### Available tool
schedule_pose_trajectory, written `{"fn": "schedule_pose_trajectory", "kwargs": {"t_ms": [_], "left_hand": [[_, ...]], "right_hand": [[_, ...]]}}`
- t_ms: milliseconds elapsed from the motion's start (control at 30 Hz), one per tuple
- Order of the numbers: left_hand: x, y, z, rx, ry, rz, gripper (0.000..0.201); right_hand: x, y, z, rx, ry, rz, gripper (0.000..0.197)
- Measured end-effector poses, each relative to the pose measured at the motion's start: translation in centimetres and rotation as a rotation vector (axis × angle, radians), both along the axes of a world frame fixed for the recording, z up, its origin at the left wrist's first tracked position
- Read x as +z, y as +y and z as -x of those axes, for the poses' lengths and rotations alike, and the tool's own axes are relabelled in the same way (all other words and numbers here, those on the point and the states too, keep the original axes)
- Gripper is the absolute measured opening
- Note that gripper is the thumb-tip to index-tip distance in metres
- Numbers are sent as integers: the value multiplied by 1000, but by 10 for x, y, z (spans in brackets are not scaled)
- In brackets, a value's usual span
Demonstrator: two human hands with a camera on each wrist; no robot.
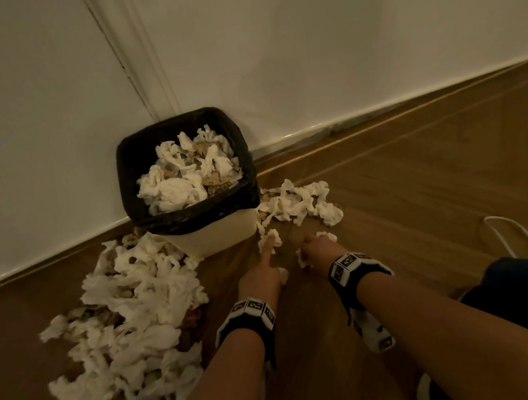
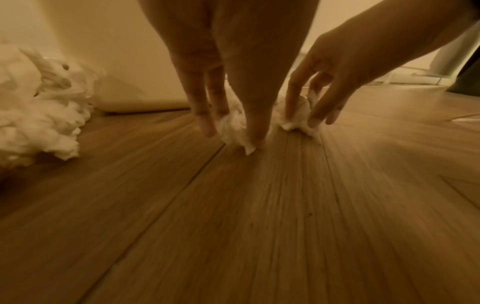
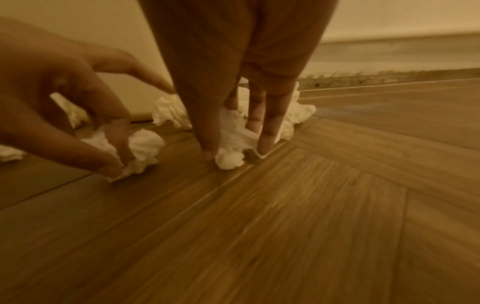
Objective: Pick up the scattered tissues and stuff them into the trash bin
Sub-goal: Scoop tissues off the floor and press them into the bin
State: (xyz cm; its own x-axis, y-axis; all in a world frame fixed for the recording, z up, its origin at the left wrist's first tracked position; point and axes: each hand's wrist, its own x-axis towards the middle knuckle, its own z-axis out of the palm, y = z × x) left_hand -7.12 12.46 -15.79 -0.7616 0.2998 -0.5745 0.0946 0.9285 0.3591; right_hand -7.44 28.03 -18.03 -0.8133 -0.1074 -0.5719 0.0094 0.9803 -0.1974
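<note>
The trash bin [image 1: 184, 177] in the middle of the picture is nearly full, but big tissue piles [image 1: 130, 322] still lie lower left, while the left hand [image 1: 262, 277] and right hand [image 1: 318, 250] each pinch a small tissue [image 2: 233, 131] on the floor [image 1: 426, 192].

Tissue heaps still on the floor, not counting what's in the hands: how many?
2. A big heap lies left of the trash bin; a smaller heap lies right of it. Each hand also pinches a loose wad; more may hide behind the bin.
</note>
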Motion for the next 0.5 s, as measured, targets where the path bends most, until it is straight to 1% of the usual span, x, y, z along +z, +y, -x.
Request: {"fn": "schedule_pose_trajectory", "kwargs": {"t_ms": [67, 100, 133, 167, 267, 367, 433, 500], "left_hand": [[-1, 0, -2, -222, 154, 159, 30], [-3, 0, -1, -281, 205, 206, 18], [-6, 1, 0, -300, 236, 216, 15], [-9, 1, 3, -295, 238, 204, 18], [-12, 5, 13, -239, 129, 150, 44], [-17, 10, 20, -189, 54, 147, 61], [-20, 12, 19, -150, 1, 165, 58], [-21, 13, 15, -150, -2, 166, 48]], "right_hand": [[-2, -2, -4, -19, -40, 1, 32], [-3, -4, -7, -37, -59, 17, 33], [-5, -5, -9, -58, -75, 41, 33], [-6, -6, -12, -84, -86, 72, 32], [-12, -6, -21, -105, -76, 140, 35], [-17, -4, -28, -70, -50, 117, 40], [-20, -2, -30, -75, -53, 102, 43], [-21, 0, -32, -115, -71, 111, 46]]}}
